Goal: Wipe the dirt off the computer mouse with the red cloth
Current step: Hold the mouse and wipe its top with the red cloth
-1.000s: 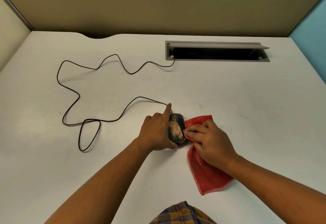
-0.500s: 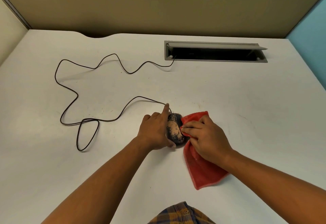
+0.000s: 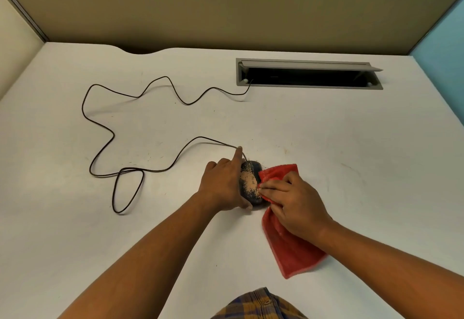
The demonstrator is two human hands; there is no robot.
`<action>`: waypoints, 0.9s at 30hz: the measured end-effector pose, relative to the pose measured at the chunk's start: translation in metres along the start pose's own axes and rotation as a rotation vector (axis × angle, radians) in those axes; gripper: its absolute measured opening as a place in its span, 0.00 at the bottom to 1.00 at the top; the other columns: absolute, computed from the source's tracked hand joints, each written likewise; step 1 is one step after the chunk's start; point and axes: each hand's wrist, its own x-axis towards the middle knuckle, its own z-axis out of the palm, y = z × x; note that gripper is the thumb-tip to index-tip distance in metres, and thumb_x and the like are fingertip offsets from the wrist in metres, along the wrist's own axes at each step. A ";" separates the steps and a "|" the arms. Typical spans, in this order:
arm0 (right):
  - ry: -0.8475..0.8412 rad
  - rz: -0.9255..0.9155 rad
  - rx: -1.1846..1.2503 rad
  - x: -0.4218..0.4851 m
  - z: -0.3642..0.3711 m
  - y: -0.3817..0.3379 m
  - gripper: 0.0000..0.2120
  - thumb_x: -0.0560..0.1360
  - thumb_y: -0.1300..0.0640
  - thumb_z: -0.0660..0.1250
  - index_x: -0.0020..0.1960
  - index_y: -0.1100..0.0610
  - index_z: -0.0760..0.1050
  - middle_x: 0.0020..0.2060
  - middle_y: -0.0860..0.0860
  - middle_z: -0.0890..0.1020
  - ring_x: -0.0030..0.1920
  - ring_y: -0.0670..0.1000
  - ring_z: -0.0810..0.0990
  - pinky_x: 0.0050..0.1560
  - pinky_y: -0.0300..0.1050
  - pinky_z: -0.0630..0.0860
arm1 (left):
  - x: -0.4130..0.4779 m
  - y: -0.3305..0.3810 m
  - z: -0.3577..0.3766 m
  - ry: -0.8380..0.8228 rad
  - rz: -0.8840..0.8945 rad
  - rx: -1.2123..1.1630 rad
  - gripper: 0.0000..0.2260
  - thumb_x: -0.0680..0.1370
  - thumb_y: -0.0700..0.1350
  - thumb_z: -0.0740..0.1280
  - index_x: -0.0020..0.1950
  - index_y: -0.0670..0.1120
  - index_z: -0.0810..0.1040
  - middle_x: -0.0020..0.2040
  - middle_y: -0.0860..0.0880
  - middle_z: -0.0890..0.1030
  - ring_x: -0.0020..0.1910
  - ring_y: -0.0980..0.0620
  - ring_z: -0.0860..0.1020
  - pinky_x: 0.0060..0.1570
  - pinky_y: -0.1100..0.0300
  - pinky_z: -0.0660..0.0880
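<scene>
Red terry cloth (image 3: 291, 251) against dust-speckled mouse (image 3: 249, 185)

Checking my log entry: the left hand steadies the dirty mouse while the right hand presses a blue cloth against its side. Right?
One detail is off: the cloth is red, not blue, as the head view shows. The rest holds: the left hand steadies the dirty mouse while the right hand presses the cloth against its side.

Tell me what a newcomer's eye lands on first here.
The red cloth, bright on the white desk, pressed by the right hand against the mouse. That dark mouse, caked with tan dirt, is steadied by the left hand, and its black cable loops away left.
</scene>
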 end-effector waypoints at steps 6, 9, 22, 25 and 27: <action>0.036 -0.026 0.001 -0.004 -0.002 0.001 0.13 0.72 0.57 0.71 0.57 0.52 0.85 0.54 0.44 0.85 0.45 0.50 0.74 0.42 0.41 0.75 | 0.000 0.000 0.000 -0.001 -0.013 0.004 0.65 0.55 0.64 0.80 0.78 0.47 0.41 0.71 0.48 0.71 0.68 0.46 0.68 0.66 0.51 0.60; 0.069 -0.013 0.002 0.006 0.000 -0.001 0.14 0.70 0.60 0.75 0.56 0.54 0.85 0.53 0.44 0.85 0.44 0.52 0.75 0.41 0.44 0.77 | 0.000 -0.001 0.000 0.008 -0.010 0.015 0.65 0.55 0.63 0.80 0.78 0.46 0.41 0.69 0.48 0.72 0.67 0.47 0.69 0.65 0.52 0.60; 0.031 -0.065 -0.010 -0.007 0.006 0.001 0.12 0.71 0.59 0.74 0.54 0.53 0.85 0.52 0.44 0.85 0.44 0.50 0.74 0.43 0.38 0.71 | 0.001 0.000 0.000 -0.004 -0.023 0.012 0.65 0.56 0.64 0.80 0.78 0.47 0.41 0.71 0.47 0.70 0.68 0.47 0.67 0.67 0.52 0.59; -0.005 -0.114 -0.017 -0.010 0.002 0.005 0.12 0.75 0.53 0.65 0.53 0.51 0.85 0.51 0.42 0.85 0.44 0.49 0.73 0.42 0.38 0.71 | 0.001 0.000 0.000 -0.012 -0.029 0.013 0.65 0.55 0.64 0.80 0.78 0.47 0.41 0.71 0.47 0.71 0.68 0.46 0.68 0.68 0.52 0.60; 0.011 -0.073 0.008 0.001 -0.002 0.011 0.14 0.74 0.53 0.64 0.54 0.51 0.86 0.52 0.41 0.85 0.45 0.48 0.71 0.42 0.40 0.73 | 0.001 0.000 0.000 -0.014 -0.031 0.016 0.66 0.55 0.64 0.80 0.79 0.47 0.41 0.71 0.48 0.70 0.68 0.47 0.67 0.68 0.52 0.60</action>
